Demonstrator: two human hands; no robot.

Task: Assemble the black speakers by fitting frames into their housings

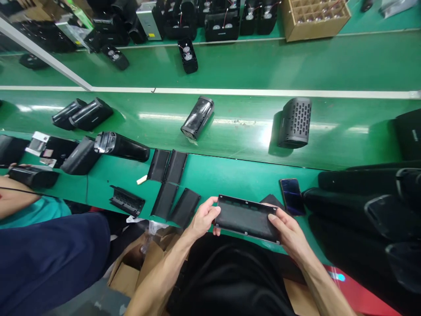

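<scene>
Both my hands hold a black rectangular speaker panel [246, 218] over the near edge of the green workbench [230, 175]. My left hand [204, 217] grips its left end with curled fingers. My right hand [285, 229] grips its right end, thumb on top. Several similar black panels [171, 184] lie flat on the bench to the left of my hands. A dark phone [292, 196] rests just beyond my right hand.
Black speaker bodies [197, 117] [295, 123] lie on the green conveyor belt beyond. A stack of black housings [368, 206] fills the right. Another person's arm and dark sleeve [49, 254] sit at left, holding a speaker [33, 176]. A cardboard tray [315, 17] stands far back.
</scene>
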